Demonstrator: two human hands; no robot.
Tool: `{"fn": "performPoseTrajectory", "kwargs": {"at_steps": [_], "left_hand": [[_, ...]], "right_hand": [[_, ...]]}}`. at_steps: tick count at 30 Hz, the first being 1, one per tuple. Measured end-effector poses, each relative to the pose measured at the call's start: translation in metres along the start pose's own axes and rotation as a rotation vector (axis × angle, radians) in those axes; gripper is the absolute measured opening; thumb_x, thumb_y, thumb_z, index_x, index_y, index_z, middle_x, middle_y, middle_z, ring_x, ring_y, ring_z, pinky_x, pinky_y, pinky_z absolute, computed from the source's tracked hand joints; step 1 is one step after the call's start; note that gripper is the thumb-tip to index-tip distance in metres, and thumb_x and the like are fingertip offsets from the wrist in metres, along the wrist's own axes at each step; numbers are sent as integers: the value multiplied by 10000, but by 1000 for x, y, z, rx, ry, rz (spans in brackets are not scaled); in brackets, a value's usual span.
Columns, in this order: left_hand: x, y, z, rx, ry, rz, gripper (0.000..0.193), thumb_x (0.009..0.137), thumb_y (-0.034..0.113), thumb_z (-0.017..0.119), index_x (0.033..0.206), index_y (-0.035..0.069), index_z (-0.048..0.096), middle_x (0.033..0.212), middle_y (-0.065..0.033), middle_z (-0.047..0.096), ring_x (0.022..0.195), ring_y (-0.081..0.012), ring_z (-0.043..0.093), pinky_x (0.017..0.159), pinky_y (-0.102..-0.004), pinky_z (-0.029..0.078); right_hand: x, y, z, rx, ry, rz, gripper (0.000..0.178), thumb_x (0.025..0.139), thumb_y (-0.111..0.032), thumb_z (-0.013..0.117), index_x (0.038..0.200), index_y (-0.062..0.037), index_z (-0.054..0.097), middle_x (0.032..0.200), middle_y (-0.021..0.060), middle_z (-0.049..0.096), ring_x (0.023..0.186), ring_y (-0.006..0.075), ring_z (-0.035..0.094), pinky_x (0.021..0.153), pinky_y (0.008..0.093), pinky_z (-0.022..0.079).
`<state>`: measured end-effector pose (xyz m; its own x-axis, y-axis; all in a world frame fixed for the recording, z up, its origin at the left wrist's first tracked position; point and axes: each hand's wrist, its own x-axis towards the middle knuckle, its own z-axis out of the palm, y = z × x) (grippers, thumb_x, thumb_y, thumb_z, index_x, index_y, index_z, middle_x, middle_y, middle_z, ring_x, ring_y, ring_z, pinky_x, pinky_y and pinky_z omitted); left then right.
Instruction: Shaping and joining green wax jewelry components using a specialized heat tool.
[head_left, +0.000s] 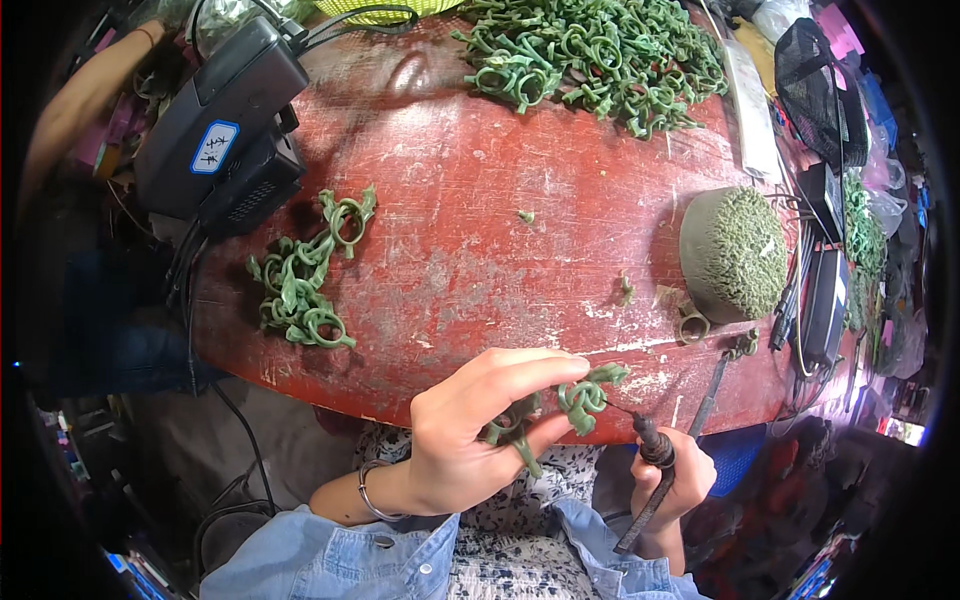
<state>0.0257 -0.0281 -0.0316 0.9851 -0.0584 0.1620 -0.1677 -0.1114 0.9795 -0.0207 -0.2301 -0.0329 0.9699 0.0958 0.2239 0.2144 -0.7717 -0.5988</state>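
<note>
My left hand (pixel 452 428) is closed near the table's front edge, pinching a green wax-like ring (pixel 583 400) with curled, leaf-like parts between thumb and fingertips. More green ring pieces (pixel 512 425) sit within the same hand, partly hidden by the fingers. My right hand (pixel 688 476) grips a dark pen-like tool (pixel 655 447) with a thin needle tip. That tip reaches the right side of the pinched ring; whether it touches is too small to tell. To the left, a small cluster of similar green rings (pixel 300 285) lies on the red table (pixel 450 230).
A large heap of green rings (pixel 600 60) lies at the far side. At the right stands a round block topped with green crumbs (pixel 745 250), beside a loose ring (pixel 692 325), a thin flat tool (pixel 712 392) and black adapters (pixel 825 300). Black devices (pixel 235 110) and another person's arm (pixel 95 90) are far left.
</note>
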Motion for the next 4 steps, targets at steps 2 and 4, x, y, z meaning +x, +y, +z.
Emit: {"fn": "performPoseTrajectory", "kwargs": {"at_steps": [2,4], "left_hand": [[0,-2,0,-3,0,0,324,663,-17,723,961,-11,597,954,-154,610,842,-189,619,672,-262,529],[-1,-2,1,-19,-1,-8,329,675,-11,719,979,-7,593,968,-156,607,848,-196,620,669,-264,534]], "right_hand": [[1,-1,0,11,-2,8,419,798,-439,581,772,-21,566,542,46,526,445,207,536,418,286,398],[2,-1,-1,7,-5,-1,419,797,-439,584,780,-21,571,540,43,531,443,203,536,425,289,403]]}}
